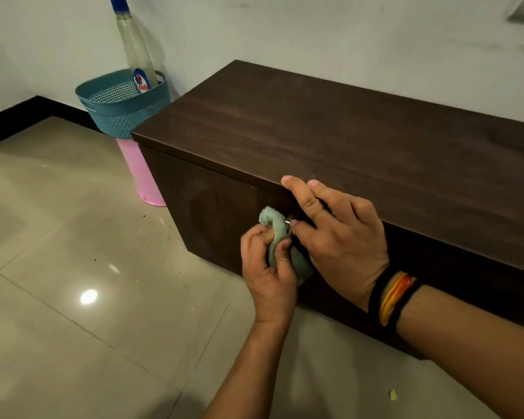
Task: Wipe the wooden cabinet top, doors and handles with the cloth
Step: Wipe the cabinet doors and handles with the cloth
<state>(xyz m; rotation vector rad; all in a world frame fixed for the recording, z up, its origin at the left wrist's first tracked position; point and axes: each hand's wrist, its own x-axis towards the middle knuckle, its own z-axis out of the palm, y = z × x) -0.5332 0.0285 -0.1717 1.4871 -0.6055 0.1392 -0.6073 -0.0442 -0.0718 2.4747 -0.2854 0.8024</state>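
A low dark wooden cabinet [330,137] fills the right half of the head view. A pale green cloth [277,228] is bunched in my left hand [270,270], pressed against the cabinet front around a small metal handle [288,221]. My right hand [336,234] rests on the front edge of the top, fingers spread, thumb beside the handle. Most of the handle and the door behind my hands are hidden.
A teal plastic basket [118,107] holding a tall clear bottle [137,52] stands on a pink upturned bin [143,176] at the cabinet's left end, against the wall. Glossy beige floor tiles [73,267] spread to the left. A small scrap [393,394] lies on the floor.
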